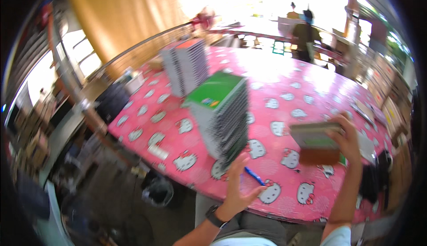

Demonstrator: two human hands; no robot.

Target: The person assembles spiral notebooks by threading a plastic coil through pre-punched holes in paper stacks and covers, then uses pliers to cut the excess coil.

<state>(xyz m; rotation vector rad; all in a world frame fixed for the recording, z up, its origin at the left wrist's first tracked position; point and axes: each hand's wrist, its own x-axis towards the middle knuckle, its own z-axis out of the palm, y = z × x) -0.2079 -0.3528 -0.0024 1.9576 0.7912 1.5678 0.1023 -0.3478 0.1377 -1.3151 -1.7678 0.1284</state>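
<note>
My left hand [238, 192] is in front of the tall stack of notebooks, its thumb and fingers spread and nothing gripped. A blue pen [255, 176] lies by its fingers on the pink table. The stack of spiral notebooks [218, 117] stands upright with a green cover on top. Over the right side of the table, my right hand [348, 138] grips a small stack of notebooks [315, 136] by its right end. That stack is blurred, with a brown part [319, 156] below it. My right fingertips are partly hidden.
Another tall notebook stack [184, 66] with an orange top stands farther back on the left. The pink patterned tablecloth [271, 155] covers the table. Flat items [364, 112] lie at the right edge. Cartons [386, 86] line the right side. People [306, 37] are in the background.
</note>
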